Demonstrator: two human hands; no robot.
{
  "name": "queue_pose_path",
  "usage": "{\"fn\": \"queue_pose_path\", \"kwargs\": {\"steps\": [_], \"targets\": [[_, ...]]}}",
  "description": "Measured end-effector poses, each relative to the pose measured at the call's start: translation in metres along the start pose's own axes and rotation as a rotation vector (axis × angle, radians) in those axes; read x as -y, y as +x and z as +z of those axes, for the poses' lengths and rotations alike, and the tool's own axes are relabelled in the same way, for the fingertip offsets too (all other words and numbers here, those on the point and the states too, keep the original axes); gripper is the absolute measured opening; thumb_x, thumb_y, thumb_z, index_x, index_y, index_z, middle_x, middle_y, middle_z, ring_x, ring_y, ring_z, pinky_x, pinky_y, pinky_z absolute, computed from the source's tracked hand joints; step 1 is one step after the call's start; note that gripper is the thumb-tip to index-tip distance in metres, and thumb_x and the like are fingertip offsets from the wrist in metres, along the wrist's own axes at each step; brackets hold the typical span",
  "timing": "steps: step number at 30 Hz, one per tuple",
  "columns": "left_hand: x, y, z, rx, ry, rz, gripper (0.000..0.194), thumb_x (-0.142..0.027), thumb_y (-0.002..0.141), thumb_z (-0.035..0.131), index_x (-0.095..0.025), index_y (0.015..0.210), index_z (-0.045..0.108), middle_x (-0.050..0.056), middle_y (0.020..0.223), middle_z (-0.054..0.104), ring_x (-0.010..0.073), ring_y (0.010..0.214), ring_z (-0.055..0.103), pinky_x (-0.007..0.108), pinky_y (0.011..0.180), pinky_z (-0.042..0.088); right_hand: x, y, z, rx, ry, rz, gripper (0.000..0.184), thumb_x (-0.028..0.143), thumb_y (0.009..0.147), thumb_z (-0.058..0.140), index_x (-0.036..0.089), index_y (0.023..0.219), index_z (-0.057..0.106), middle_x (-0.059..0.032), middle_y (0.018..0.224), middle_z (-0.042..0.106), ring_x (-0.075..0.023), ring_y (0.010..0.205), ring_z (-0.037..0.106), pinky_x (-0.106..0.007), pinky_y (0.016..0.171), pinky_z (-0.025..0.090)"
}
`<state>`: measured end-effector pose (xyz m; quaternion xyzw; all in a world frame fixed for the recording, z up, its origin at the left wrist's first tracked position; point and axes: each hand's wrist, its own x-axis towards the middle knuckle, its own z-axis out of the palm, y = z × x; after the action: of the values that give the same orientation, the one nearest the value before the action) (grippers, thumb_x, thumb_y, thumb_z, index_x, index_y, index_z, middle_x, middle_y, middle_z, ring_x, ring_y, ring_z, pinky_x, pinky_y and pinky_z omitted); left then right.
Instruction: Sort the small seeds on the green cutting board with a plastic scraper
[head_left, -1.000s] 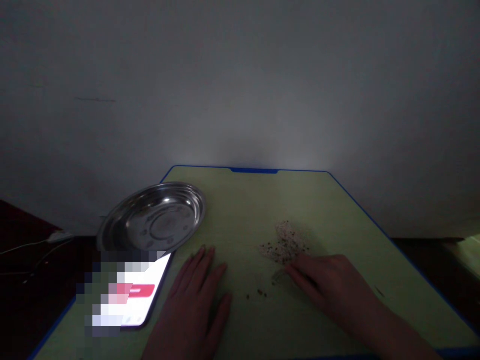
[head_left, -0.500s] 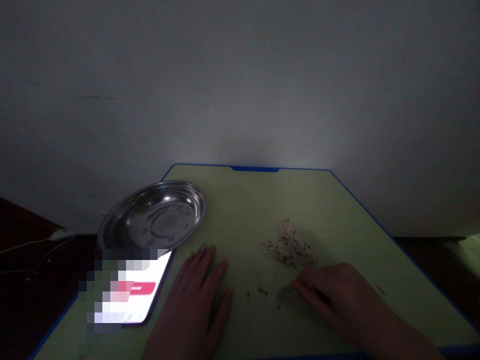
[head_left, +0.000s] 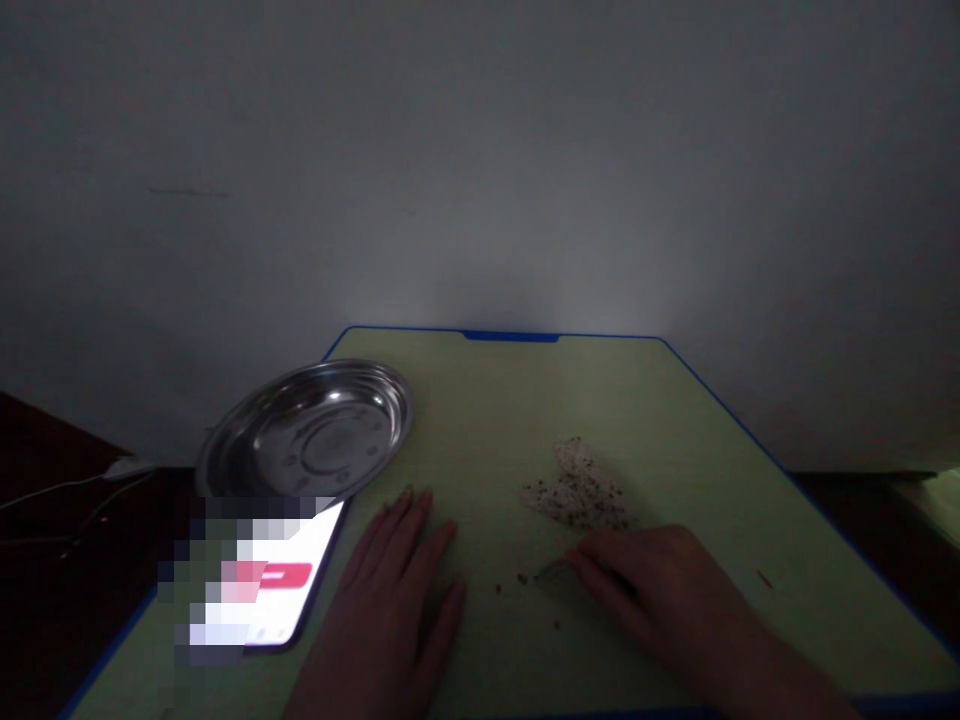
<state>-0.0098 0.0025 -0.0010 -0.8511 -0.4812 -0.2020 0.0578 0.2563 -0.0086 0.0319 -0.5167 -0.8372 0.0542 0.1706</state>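
My left hand (head_left: 394, 590) lies flat on the table, palm down with its fingers apart, holding nothing. My right hand (head_left: 645, 580) is closed in a pinch on what look like thin tweezers (head_left: 553, 568), their tips pointing left, low over the tabletop. Most of the tool is hidden in my fingers. Close to the tips lie several loose dark grains (head_left: 522, 578). Just beyond my right hand spreads a pile of pale, rice-like grains (head_left: 577, 490) mixed with dark ones.
A wide steel basin (head_left: 315, 430) stands at the table's left side. In front of it is a lit phone (head_left: 300, 580), partly blurred out. The pale green table (head_left: 480, 400) has a blue edge and meets a grey wall (head_left: 480, 180). A small dark sliver (head_left: 764, 579) lies at right.
My right hand has shifted slightly left with the tweezers, bringing their tips close to the loose dark grains. My left hand, the basin and the phone have stayed put.
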Motion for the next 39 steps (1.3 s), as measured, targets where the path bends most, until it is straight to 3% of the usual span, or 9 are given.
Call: {"fn": "queue_pose_path", "kwargs": {"steps": [25, 32, 39], "targets": [[0.000, -0.003, -0.001, -0.005, 0.005, -0.003, 0.041, -0.041, 0.085, 0.052, -0.024, 0.123, 0.055, 0.012, 0.140, 0.050, 0.0327, 0.126, 0.050, 0.053, 0.091, 0.052, -0.004, 0.006, -0.009, 0.018, -0.002, 0.007, 0.044, 0.035, 0.098, 0.036, 0.020, 0.064, 0.060, 0.0013, 0.051, 0.060, -0.0120, 0.045, 0.058, -0.028, 0.049, 0.031], [0.000, 0.000, 0.000, -0.030, 0.021, 0.031, 0.040, -0.039, 0.086, 0.051, -0.022, 0.122, 0.055, 0.015, 0.137, 0.053, 0.0338, 0.123, 0.052, 0.054, 0.086, 0.054, 0.005, 0.002, 0.000, 0.053, 0.050, -0.048, 0.038, 0.034, 0.097, 0.039, 0.021, 0.069, 0.062, 0.0016, 0.057, 0.065, -0.0136, 0.048, 0.061, -0.029, 0.051, 0.032], [0.000, -0.002, 0.001, 0.019, 0.003, -0.008, 0.043, -0.042, 0.085, 0.052, -0.024, 0.124, 0.055, 0.013, 0.141, 0.050, 0.0332, 0.127, 0.049, 0.054, 0.091, 0.052, -0.006, 0.004, 0.000, 0.051, 0.012, 0.004, 0.039, 0.032, 0.096, 0.039, 0.020, 0.066, 0.060, 0.0010, 0.053, 0.061, -0.0129, 0.046, 0.059, -0.028, 0.050, 0.030]]}}
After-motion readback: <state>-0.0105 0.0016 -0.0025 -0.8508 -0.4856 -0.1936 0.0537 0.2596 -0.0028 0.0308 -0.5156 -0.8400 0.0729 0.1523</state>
